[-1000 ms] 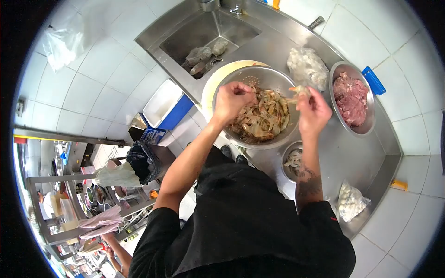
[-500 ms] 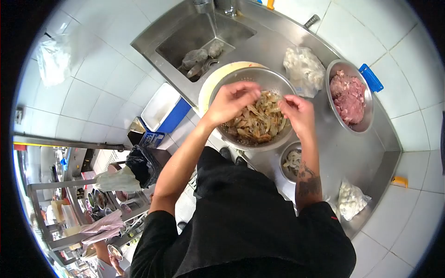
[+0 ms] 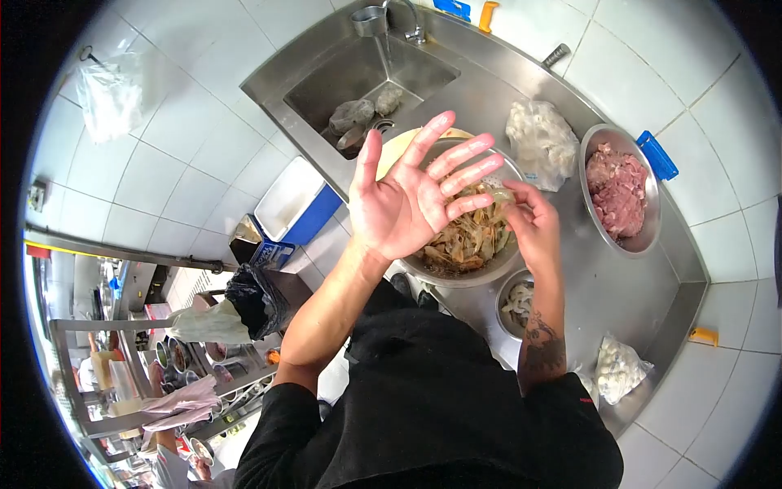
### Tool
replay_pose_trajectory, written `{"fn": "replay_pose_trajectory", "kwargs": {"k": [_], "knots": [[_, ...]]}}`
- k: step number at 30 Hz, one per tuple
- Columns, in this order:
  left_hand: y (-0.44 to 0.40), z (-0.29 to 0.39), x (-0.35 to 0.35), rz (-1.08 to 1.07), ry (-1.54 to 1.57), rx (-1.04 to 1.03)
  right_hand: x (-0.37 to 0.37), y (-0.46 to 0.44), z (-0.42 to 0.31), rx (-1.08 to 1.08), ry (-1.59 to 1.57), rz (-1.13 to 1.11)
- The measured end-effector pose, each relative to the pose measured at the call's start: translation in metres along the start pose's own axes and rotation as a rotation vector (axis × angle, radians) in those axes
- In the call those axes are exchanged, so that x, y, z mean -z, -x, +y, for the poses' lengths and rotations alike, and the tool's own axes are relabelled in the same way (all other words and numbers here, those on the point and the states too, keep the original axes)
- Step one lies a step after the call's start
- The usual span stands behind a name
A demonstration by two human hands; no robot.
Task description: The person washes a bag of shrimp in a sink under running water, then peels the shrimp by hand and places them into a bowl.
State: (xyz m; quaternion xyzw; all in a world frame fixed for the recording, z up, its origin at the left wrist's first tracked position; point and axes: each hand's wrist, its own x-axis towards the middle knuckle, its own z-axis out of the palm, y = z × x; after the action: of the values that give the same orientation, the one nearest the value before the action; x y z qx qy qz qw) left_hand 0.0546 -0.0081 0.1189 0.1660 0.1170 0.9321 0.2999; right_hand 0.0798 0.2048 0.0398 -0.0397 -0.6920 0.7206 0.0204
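Note:
My left hand (image 3: 415,187) is raised over the large metal bowl, palm up toward me, fingers spread, wet and holding nothing. Greyish raw shrimp (image 3: 503,198) is pinched in my right hand (image 3: 533,224) above the right side of that bowl (image 3: 481,279). Brown, translucent shrimp and shells (image 3: 468,244) fill the bowl, partly covered by my left hand. Below my right hand, a small metal bowl (image 3: 503,319) contains pale peeled shrimp (image 3: 518,303), and my right forearm passes close to its right edge.
A sink (image 3: 318,94) with bagged items lies at upper left. A bag of pale pieces (image 3: 542,143) and an oval bowl of pink meat (image 3: 619,191) stand at right. Another bag (image 3: 621,367) sits lower right. A blue-and-white container (image 3: 314,213) is left of the counter.
My left hand has lifted from over the bowl and turned palm up with its fingers spread. My right hand stays near the bowl's right side, with the shrimp now visible in its fingers.

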Motion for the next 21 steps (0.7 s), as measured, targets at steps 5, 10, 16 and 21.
{"fn": "replay_pose_trajectory", "kwargs": {"k": [5, 10, 16, 21], "knots": [[0.003, -0.001, -0.011, -0.069, -0.041, -0.025, -0.005, 0.008, -0.007, 0.191, -0.023, 0.045], [-0.001, -0.004, -0.015, -0.108, -0.154, -0.090, -0.013, 0.028, -0.033, 0.431, 0.128, 0.057], [-0.006, -0.006, -0.013, -0.053, -0.236, -0.112, -0.020, 0.032, -0.061, 0.640, 0.451, -0.159], [-0.006, -0.010, -0.011, -0.124, -0.271, -0.124, -0.040, 0.045, -0.059, 0.705, 0.613, -0.181]]}}
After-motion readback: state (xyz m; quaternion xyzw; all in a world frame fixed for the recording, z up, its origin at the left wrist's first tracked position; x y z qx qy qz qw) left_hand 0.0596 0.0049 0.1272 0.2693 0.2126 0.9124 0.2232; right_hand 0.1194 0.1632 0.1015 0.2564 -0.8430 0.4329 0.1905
